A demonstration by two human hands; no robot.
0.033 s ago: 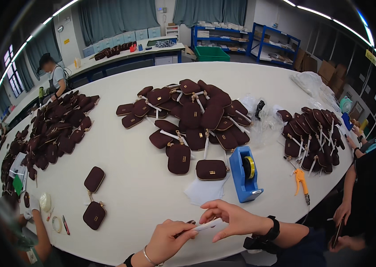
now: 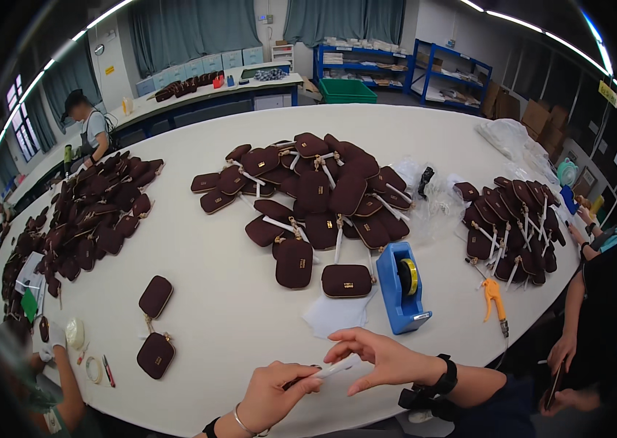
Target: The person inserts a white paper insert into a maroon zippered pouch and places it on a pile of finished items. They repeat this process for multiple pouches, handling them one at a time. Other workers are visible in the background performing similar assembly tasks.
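Close to the table's front edge, my left hand [image 2: 273, 390] pinches a narrow white paper wrap [image 2: 339, 366] between thumb and fingers. A small dark piece shows behind the fingertips, too hidden to name. My right hand [image 2: 378, 361] curves around the free end of the wrap, its thumb and fingers apart. Beyond the hands, a dark maroon zip pouch [image 2: 347, 281] lies on white paper sheets [image 2: 334, 314]. A blue tape dispenser [image 2: 400, 292] with a yellow roll stands just right of it. Two more pouches [image 2: 156, 355] lie to the left, joined near their zip ends.
A large heap of maroon pouches [image 2: 315, 191], many with white-wrapped straps, fills the table's middle. Other heaps lie left [image 2: 97, 212] and right [image 2: 520, 212]. An orange air gun [image 2: 494, 299] and clear plastic bags [image 2: 516, 142] lie on the right. Co-workers are at both sides.
The white wrap has turned slightly between my fingers. Both hands stay in nearly the same place.
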